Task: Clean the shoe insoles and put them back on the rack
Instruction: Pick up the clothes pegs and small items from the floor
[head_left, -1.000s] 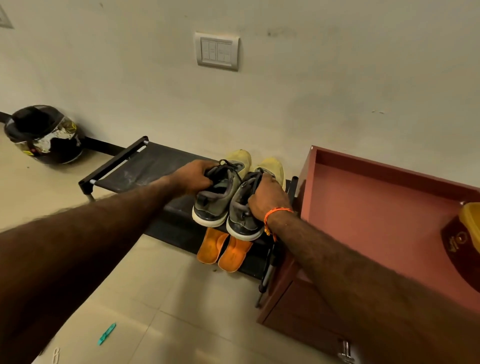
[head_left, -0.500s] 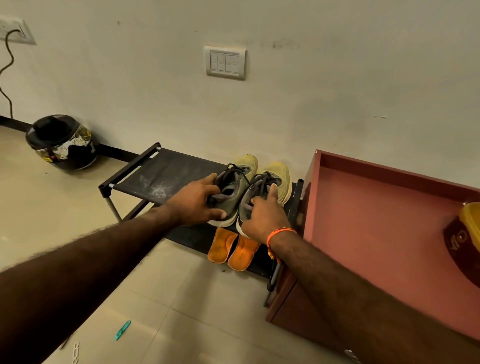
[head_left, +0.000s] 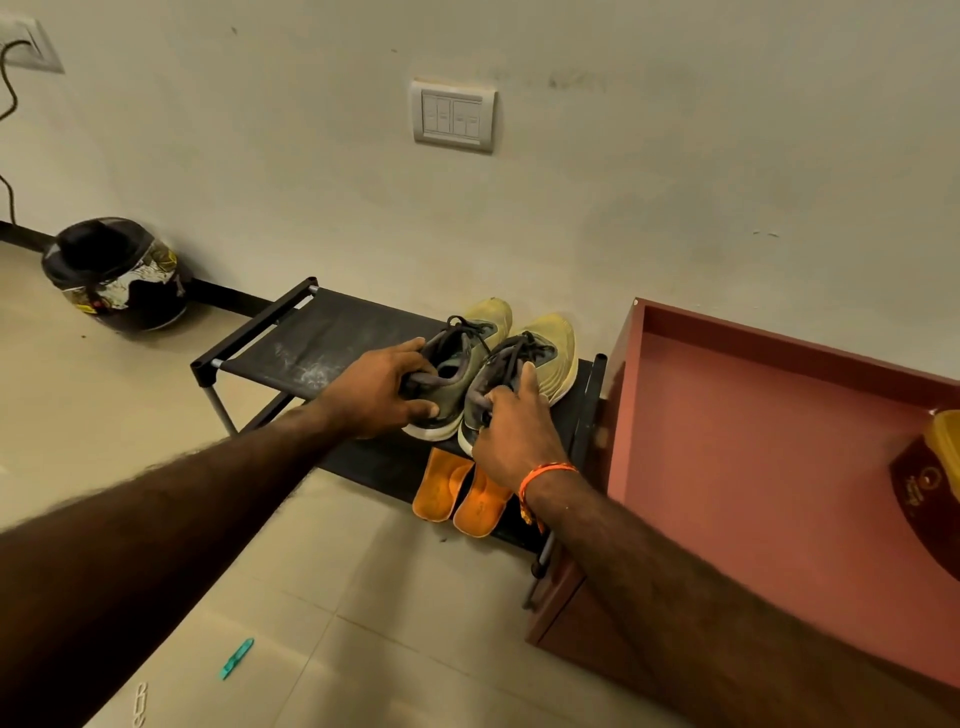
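Observation:
Two grey-and-yellow sneakers stand side by side on the top shelf of a black shoe rack (head_left: 311, 343), toes toward the wall. My left hand (head_left: 379, 389) grips the heel of the left sneaker (head_left: 470, 345). Over the heel and tongue of the right sneaker (head_left: 545, 353) lies my right hand (head_left: 514, 431), an orange thread around its wrist, fingers closed on the shoe. Two orange insoles (head_left: 457, 491) lie on the lower shelf, sticking out past its front edge, just below my right wrist.
A reddish cabinet (head_left: 727, 441) stands right against the rack, with a dark jar with a yellow lid (head_left: 930, 488) on top. A black helmet (head_left: 114, 275) sits on the floor at left. A small teal object (head_left: 236, 658) lies on the tiles near me.
Both sneakers went from held above the rack's front to standing on the top shelf, further back toward the wall. My hands followed and stay on the heels.

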